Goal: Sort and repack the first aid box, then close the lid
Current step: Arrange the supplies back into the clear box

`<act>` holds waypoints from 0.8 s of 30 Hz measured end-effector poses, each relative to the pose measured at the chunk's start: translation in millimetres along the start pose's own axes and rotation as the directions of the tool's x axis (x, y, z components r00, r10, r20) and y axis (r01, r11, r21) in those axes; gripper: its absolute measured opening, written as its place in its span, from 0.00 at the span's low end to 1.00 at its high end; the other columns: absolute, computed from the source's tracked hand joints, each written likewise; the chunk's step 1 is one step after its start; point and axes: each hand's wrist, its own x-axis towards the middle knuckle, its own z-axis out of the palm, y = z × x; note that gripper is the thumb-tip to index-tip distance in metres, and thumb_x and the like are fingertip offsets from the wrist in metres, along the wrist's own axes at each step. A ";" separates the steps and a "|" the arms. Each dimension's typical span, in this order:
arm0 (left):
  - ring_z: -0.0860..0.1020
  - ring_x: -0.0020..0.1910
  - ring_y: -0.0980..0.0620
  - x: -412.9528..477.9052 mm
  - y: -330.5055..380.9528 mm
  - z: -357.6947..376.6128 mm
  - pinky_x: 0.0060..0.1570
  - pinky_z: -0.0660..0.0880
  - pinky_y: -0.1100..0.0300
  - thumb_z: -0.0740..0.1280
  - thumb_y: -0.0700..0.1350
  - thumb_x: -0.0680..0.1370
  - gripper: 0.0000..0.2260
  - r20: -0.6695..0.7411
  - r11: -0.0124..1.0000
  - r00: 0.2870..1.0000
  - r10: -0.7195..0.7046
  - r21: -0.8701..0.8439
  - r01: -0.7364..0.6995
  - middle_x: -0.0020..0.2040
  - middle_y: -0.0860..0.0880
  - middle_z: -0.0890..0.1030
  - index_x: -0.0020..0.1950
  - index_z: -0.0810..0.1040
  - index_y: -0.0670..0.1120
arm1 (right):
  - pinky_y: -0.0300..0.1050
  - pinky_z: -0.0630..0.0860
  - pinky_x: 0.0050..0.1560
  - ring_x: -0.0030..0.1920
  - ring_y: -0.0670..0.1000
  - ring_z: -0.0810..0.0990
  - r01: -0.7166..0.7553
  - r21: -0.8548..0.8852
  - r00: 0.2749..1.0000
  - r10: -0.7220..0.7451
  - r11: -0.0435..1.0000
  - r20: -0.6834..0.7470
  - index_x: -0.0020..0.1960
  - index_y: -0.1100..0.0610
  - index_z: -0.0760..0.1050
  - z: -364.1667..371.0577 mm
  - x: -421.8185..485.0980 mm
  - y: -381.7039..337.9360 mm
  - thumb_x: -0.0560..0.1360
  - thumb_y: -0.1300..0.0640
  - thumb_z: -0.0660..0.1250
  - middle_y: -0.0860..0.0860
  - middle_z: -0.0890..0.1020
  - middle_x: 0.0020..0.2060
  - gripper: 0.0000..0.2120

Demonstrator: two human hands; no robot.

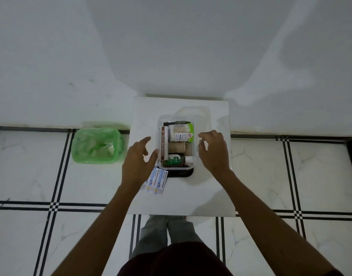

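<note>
While the clear first aid box [176, 145] sat near the middle of the small white table [209, 188], already packed with an ointment carton [164, 143], a pack of cotton buds [180, 132], a rolled bandage [177, 147] and a green-labelled bottle [174, 159], the person held a hand at either side of it. The left hand [138, 161] hovered by the box's left wall, fingers [151, 157] loosely spread and curled, holding nothing; whether a fingertip touched the wall I could not tell. The right hand [214, 151] hung just beside the right wall, fingers bent and apart, also empty. A few antiseptic bandage strips [157, 182] lay on the table partly under the left wrist, so packing looked nearly done. I judged the next move called for tucking those in, then fetching the lid; a dark piece [181, 173] beneath the box's near edge might be it.
</note>
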 end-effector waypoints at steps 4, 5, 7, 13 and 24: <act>0.71 0.61 0.42 -37.8 -36.4 25.1 0.59 0.70 0.46 0.75 0.51 0.68 0.33 0.129 0.953 0.945 -0.301 0.045 0.298 0.61 0.42 0.74 0.68 0.68 0.44 | 0.55 0.70 0.51 0.56 0.57 0.74 -0.113 -0.255 0.948 0.181 0.960 0.262 0.59 0.54 0.74 0.4 -4.8 40.9 0.72 0.60 0.66 0.53 0.79 0.56 0.15; 0.69 0.63 0.42 -42.1 -45.9 31.3 0.61 0.68 0.46 0.77 0.52 0.65 0.36 0.177 0.940 0.924 -0.339 0.095 0.327 0.64 0.41 0.73 0.69 0.67 0.44 | 0.55 0.69 0.52 0.57 0.57 0.73 -0.073 -0.341 0.921 0.195 0.937 0.337 0.61 0.53 0.72 3.4 -6.4 48.4 0.73 0.58 0.67 0.52 0.78 0.58 0.16; 0.68 0.64 0.41 -43.6 -57.1 39.2 0.60 0.67 0.46 0.78 0.54 0.62 0.41 0.215 0.929 0.907 -0.361 0.164 0.331 0.65 0.41 0.72 0.69 0.65 0.43 | 0.55 0.67 0.53 0.59 0.56 0.70 0.022 -0.443 0.884 0.190 0.896 0.428 0.64 0.51 0.69 9.8 -6.2 58.2 0.73 0.54 0.68 0.51 0.75 0.61 0.20; 0.69 0.61 0.41 -28.8 -62.9 42.4 0.54 0.71 0.40 0.79 0.53 0.61 0.39 0.227 0.895 0.885 -0.407 0.292 0.337 0.60 0.42 0.71 0.66 0.65 0.45 | 0.60 0.67 0.55 0.64 0.58 0.63 0.025 -0.453 0.863 0.210 0.891 0.460 0.68 0.52 0.61 23.9 7.9 64.9 0.68 0.50 0.73 0.52 0.66 0.67 0.33; 0.66 0.61 0.39 -40.2 -51.2 49.8 0.53 0.70 0.44 0.79 0.52 0.61 0.40 0.164 0.894 0.890 -0.425 0.229 0.385 0.60 0.40 0.67 0.66 0.65 0.41 | 0.56 0.67 0.54 0.57 0.57 0.66 -0.129 -0.494 0.836 0.363 0.860 0.412 0.57 0.54 0.69 26.4 5.6 65.4 0.58 0.41 0.77 0.55 0.67 0.57 0.34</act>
